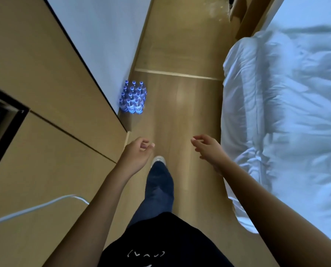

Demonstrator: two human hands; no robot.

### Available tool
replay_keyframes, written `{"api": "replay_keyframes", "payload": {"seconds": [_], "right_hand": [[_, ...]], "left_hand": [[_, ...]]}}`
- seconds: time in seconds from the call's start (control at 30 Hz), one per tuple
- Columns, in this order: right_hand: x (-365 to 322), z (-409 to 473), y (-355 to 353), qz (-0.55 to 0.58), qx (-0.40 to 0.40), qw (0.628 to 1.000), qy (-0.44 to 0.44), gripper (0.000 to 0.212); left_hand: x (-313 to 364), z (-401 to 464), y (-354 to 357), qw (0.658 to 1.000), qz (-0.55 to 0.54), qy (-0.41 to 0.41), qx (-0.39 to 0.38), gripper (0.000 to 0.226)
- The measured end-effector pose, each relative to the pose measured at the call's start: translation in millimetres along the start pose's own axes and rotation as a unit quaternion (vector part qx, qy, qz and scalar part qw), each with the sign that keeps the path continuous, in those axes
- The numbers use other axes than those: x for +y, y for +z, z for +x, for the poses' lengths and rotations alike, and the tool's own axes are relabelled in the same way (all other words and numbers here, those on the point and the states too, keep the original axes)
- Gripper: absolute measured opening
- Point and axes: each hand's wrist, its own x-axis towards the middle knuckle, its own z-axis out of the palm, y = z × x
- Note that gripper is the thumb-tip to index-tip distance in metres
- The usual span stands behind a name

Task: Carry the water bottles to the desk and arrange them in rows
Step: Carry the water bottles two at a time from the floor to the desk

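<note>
A pack of several water bottles (133,97) with blue caps stands upright on the wooden floor, tight against the white wall and the end of the tan cabinet. Both my hands are held out in front of me, well short of the pack. My left hand (136,154) has its fingers loosely curled and holds nothing. My right hand (207,146) is empty, fingers apart and slightly bent. One leg in dark trousers and a white shoe (158,160) steps forward between the hands. No desk is in sight.
A tan cabinet (45,105) with a dark opening runs along the left. On the right is a bed with rumpled white bedding (285,116). A narrow strip of wooden floor (180,97) lies between them. A white cable (37,208) crosses the lower left.
</note>
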Motion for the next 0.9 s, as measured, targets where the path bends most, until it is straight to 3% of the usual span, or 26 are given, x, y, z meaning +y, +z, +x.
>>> {"api": "replay_keyframes", "payload": {"seconds": [0.53, 0.9], "right_hand": [[-174.4, 313.7, -82.0, -0.038, -0.014, 0.999, 0.011, 0.039], [-276.6, 534.3, -183.1, -0.086, -0.109, 0.990, 0.007, 0.028]], "left_hand": [[134.9, 330.3, -47.8, 0.999, -0.013, -0.030, 0.011, 0.026], [236.1, 511.4, -39.7, 0.985, -0.074, -0.141, 0.070, 0.029]]}}
